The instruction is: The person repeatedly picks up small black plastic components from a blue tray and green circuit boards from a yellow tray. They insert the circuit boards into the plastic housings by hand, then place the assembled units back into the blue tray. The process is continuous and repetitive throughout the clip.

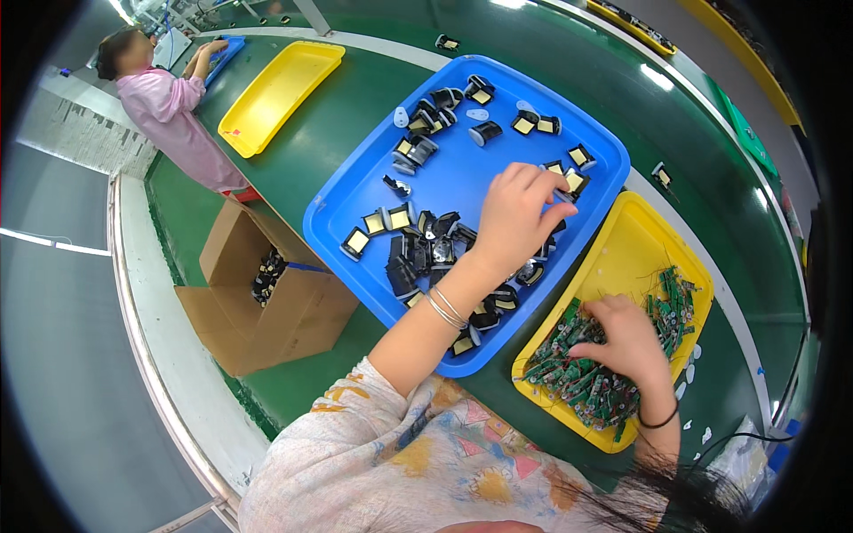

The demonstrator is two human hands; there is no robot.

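My left hand (pixel 518 218) reaches over the right part of a blue tray (pixel 346 182). Its thumb and fingers close around a small black plastic casing (pixel 576 184) with a pale yellow face, partly hidden by the fingertips. Many similar black casings (pixel 435 244) lie in loose groups in the tray. Over a yellow tray (pixel 629 226) to the right, my right hand (pixel 625 338) has thumb and fingers apart. Beneath it is a heap of small green circuit boards (pixel 586 386) with thin wires; its fingertips are at the heap's left side.
An empty-looking yellow tray (pixel 280 93) sits farther left on the green table (pixel 355 98). Below the table edge stands an open cardboard box (pixel 267 306) holding black parts. A person in pink (pixel 173 115) works at the far left with another blue tray (pixel 227 55). Single casings (pixel 662 175) lie on the table.
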